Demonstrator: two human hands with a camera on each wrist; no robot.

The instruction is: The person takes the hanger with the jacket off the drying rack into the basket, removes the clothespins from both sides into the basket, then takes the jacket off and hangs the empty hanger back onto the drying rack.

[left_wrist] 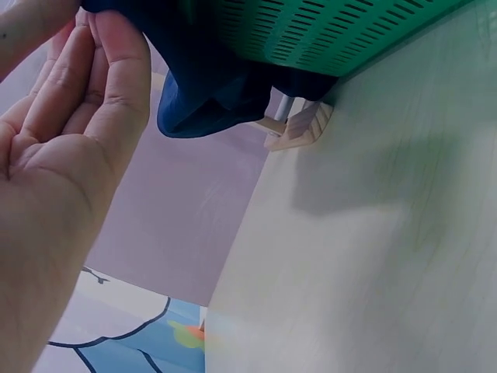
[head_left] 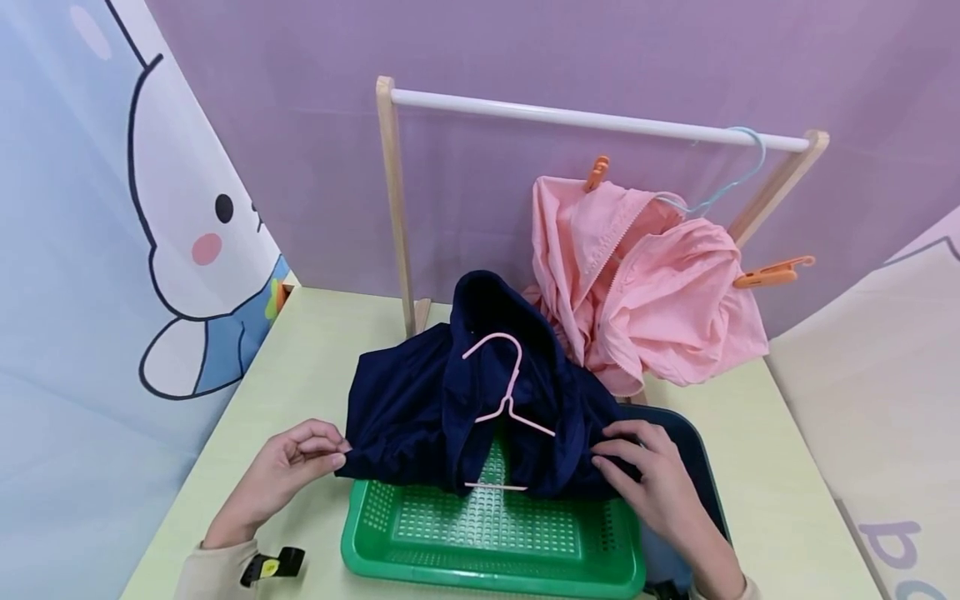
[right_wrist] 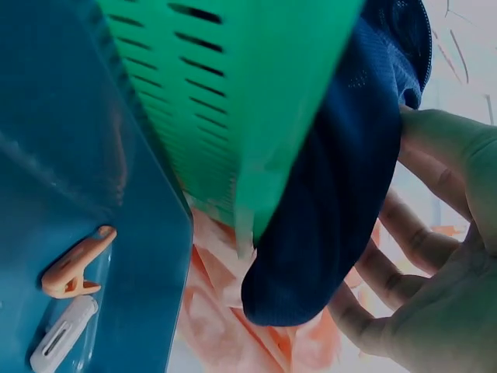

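A navy hooded jacket [head_left: 405, 408] lies across the back of a green perforated basket [head_left: 487, 575], its hood toward the rack. Inside its open front sits a pink hanger [head_left: 513, 392], the hook pointing up over the hood and the lower bar showing below. My left hand [head_left: 303, 454] pinches the jacket's left edge between thumb and fingers; the left wrist view shows the fingertips [left_wrist: 116, 39] at the dark cloth. On the right side, my right hand [head_left: 652, 471] touches the jacket with spread, fairly straight fingers. In the right wrist view, some fingertips are hidden behind the cloth [right_wrist: 334, 194].
Behind stands a rack with a white rod [head_left: 555, 110] and wooden posts. A pink jacket [head_left: 675, 292] hangs there from a light blue hanger [head_left: 750, 171], with orange clips [head_left: 772, 273] on it. A dark blue bin [right_wrist: 147, 311] beside the basket holds an orange clip [right_wrist: 78, 268] and a white clip [right_wrist: 64, 334].
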